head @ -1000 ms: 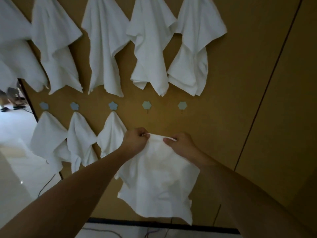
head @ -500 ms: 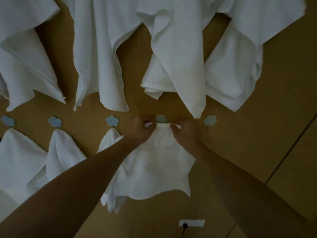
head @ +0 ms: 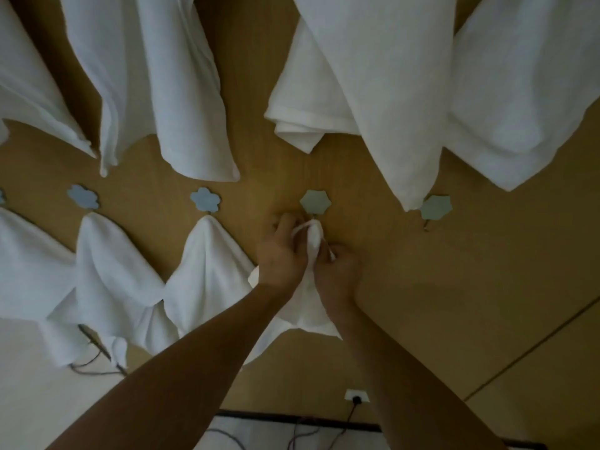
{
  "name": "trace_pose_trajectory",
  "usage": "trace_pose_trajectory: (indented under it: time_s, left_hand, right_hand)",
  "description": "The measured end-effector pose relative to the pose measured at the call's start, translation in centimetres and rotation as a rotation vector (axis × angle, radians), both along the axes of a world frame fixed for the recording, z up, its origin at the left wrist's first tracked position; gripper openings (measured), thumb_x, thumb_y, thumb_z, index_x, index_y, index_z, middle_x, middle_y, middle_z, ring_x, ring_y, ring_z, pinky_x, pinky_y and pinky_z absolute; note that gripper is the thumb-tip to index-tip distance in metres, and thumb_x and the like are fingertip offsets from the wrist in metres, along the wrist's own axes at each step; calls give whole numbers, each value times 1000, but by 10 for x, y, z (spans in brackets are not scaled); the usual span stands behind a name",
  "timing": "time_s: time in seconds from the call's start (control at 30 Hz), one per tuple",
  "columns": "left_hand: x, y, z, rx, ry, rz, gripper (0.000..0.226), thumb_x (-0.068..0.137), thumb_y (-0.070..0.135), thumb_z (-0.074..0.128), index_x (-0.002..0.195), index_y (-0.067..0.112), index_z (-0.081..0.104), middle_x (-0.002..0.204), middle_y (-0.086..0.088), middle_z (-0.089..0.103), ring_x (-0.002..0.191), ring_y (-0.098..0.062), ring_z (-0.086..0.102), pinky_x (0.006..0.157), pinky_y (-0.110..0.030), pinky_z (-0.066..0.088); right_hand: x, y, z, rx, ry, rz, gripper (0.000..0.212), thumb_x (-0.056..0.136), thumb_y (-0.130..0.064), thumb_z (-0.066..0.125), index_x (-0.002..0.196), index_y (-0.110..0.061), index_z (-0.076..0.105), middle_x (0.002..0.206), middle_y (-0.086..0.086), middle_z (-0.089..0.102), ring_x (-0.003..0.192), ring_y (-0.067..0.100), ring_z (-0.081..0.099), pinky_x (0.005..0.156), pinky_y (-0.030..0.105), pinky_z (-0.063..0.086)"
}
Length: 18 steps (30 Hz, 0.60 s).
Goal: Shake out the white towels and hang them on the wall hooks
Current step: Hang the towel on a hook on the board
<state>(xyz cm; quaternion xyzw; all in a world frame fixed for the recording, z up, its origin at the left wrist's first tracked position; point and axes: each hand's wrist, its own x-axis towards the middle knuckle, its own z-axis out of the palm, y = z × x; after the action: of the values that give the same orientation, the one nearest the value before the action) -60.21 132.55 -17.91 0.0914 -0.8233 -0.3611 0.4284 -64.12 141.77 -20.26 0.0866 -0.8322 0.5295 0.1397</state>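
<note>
Both of my hands pinch one white towel [head: 308,306] right under a pale flower-shaped wall hook [head: 315,201]. My left hand [head: 282,251] grips the gathered top and its loop from the left; my right hand [head: 337,271] holds the cloth just below, from the right. The towel's bunched tip [head: 314,237] touches the wall beneath the hook; whether it is caught on the hook I cannot tell. Its lower part hangs behind my forearms. To the right, another flower hook [head: 435,206] is bare.
Hung white towels [head: 207,274] fill the lower-row hooks to the left, under flower hooks [head: 205,199]. Larger white towels [head: 373,92] hang from an upper row on the wooden wall. A wall socket [head: 356,396] with a plugged cable sits low, above a dark baseboard.
My hands have drawn together, bunching the towel's top edge into a narrow tip right under the hook. The view has moved closer to the wall.
</note>
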Motion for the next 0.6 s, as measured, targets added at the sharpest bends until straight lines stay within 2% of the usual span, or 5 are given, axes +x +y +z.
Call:
trace_pose_trajectory:
  time_s: [0.13,0.3,0.43,0.53,0.6]
  left_hand:
    - [0,1,-5,-271,26,151,21,92,19,58,103,9,73,101,-9,65,94,-22,54,81,-28,41]
    - [8,14,-10,-283,-84,146,32,95,24,49,112,7,70,101,-8,66,90,-14,54,79,-19,37]
    - [20,22,-23,-207,-155,85,32,98,17,43,117,4,65,99,-5,66,80,-7,54,72,-8,40]
    - [23,27,-26,-98,-204,42,23,101,16,46,109,10,67,84,1,68,70,-8,61,63,-13,45]
    - [23,28,-23,-9,-279,31,24,103,18,43,109,15,66,82,6,68,68,-3,61,61,-11,44]
  right_hand:
    - [2,10,-1,35,177,-10,23,94,-33,65,85,-12,68,75,-2,64,66,14,58,61,32,48]
    - [-4,14,-8,7,552,44,21,96,-20,57,98,-8,75,90,10,61,81,28,58,71,39,50]
    - [2,10,-13,-120,462,181,27,95,-14,52,108,-2,72,96,11,69,84,23,65,73,33,54]
    - [7,16,-19,-171,359,260,33,98,-26,51,115,-4,69,102,6,70,90,14,63,79,27,52]
    - [11,20,-23,-169,308,253,28,99,-25,52,105,-5,70,89,3,69,79,11,62,72,27,51]
